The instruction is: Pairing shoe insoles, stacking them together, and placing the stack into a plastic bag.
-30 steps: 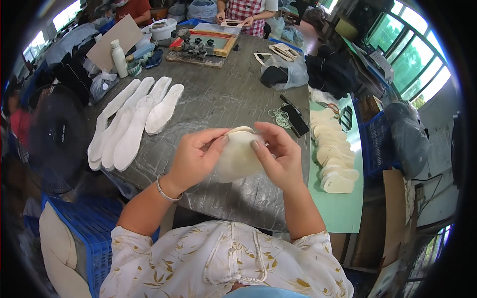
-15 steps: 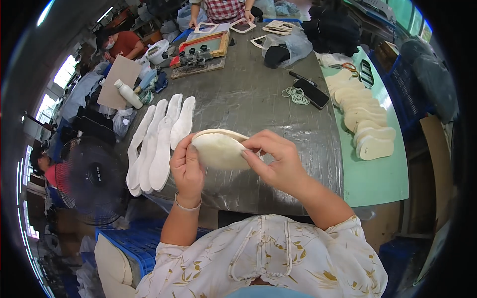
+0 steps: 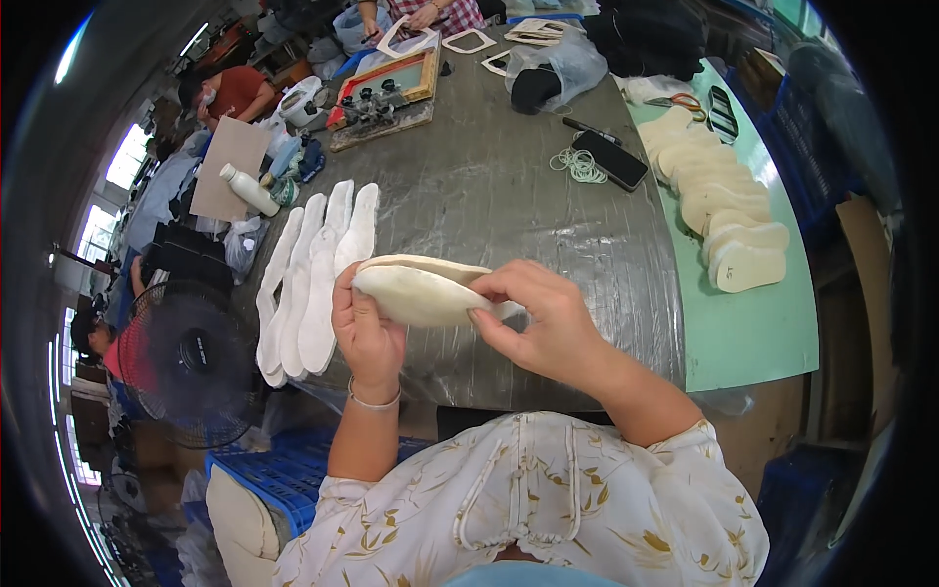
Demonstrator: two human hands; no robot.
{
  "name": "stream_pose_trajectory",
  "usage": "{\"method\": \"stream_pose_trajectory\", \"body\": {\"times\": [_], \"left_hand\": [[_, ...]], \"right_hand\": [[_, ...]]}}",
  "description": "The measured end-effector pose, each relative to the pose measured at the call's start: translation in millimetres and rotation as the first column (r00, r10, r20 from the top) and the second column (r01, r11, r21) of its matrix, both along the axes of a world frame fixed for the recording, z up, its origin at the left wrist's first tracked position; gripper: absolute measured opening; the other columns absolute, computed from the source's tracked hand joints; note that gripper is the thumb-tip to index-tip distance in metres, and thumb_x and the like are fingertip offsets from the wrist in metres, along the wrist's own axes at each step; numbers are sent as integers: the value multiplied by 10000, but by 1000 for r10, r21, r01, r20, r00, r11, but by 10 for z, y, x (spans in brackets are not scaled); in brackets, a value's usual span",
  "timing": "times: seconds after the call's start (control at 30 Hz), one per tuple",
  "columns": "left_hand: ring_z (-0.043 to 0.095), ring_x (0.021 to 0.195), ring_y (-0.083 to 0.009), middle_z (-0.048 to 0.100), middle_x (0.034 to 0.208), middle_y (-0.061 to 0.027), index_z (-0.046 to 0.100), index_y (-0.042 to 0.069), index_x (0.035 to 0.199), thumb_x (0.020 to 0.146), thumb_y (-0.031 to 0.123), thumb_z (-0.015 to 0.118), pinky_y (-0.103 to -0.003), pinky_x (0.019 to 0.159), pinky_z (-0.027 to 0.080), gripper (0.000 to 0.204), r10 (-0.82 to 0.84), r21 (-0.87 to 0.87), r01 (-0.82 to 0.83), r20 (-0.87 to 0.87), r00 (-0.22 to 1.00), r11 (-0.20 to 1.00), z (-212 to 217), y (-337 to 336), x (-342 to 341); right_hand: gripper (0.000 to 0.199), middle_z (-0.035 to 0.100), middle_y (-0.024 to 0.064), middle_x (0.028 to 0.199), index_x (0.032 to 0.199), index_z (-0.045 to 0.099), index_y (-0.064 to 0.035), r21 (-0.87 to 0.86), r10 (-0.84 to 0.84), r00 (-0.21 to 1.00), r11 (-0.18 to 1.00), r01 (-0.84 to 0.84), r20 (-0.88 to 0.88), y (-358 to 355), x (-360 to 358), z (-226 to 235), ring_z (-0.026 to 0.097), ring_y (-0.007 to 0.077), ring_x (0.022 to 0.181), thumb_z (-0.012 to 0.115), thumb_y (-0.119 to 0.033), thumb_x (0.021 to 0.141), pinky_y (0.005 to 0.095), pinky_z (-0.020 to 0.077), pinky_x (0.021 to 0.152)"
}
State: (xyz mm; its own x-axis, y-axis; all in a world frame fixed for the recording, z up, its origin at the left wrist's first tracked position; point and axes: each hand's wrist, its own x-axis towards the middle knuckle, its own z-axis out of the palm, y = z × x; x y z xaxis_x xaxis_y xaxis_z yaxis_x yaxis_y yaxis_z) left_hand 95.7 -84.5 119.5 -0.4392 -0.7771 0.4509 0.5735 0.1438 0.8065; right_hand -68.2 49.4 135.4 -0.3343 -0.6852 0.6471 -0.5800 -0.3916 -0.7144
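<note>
On cream pieces (image 3: 419,297), both hands (image 3: 372,338) (image 3: 540,311) in narrow pinches

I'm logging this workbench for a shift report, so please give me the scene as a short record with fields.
Left hand: grips the left end of the held cream pieces
Right hand: pinches their right end
Held cream pieces: two layers, gapped along the upper edge
Table, left side: long white insoles, side by side
Table, right side: dark phone, pale bands
Green sheet: overlapping insole-shaped pieces, orange-handled scissors
Far side: wood-edged frame, co-worker in checked clothing
</note>
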Motion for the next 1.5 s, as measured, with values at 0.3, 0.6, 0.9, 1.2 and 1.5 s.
{"method": "stream_pose_trajectory", "body": {"times": [0.3, 0.6, 0.9, 1.2, 1.5], "left_hand": [[602, 1000, -177, 617, 1114, -120, 490, -23, 1234, 1029, 161, 454, -319, 909, 482, 278, 9, -66, -6, 47, 999, 998, -123, -74, 3], [568, 1061, -224, 572, 1143, -139, 489, -1, 1219, 1022, 177, 455, -366, 950, 448, 268, 8, -103, -7, 14, 1000, 995, -108, -1, -50], [572, 1068, -189, 561, 1155, -104, 485, 17, 1226, 876, 98, 689, -338, 961, 463, 414, -96, -138, 99, 30, 995, 985, -95, 79, -62], [586, 1004, -180, 613, 1074, -134, 513, 24, 1080, 919, 87, 638, -308, 884, 483, 213, -39, -119, 56, 137, 990, 991, -1, 56, -13], [562, 981, -211, 568, 1062, -126, 474, 54, 1100, 936, 122, 618, -355, 896, 464, 229, -86, 14, 86, -26, 996, 996, -60, -25, -28]], "right_hand": [[132, 663, 52, 963, 846, 652, -51, -125, -174, 982, 978, 165, -67, -37, -2, -50, 636, 227, 826, 717, -34, 732, 326, 533, 662], [133, 671, 55, 949, 848, 665, -45, -73, -126, 990, 990, 122, -55, -22, -28, -36, 629, 229, 813, 716, 2, 734, 324, 525, 652], [171, 672, 83, 932, 845, 670, -28, -96, -159, 982, 984, 150, -103, 1, 33, -80, 635, 238, 802, 725, 44, 699, 316, 514, 669], [187, 671, 89, 961, 876, 676, -30, -75, -173, 976, 984, 164, -133, 4, 31, -103, 631, 242, 806, 743, 15, 707, 318, 515, 673], [189, 646, 91, 1019, 911, 660, -26, 2, -84, 996, 996, 84, -13, 83, -119, -187, 621, 260, 883, 732, -33, 736, 342, 514, 752]]}}
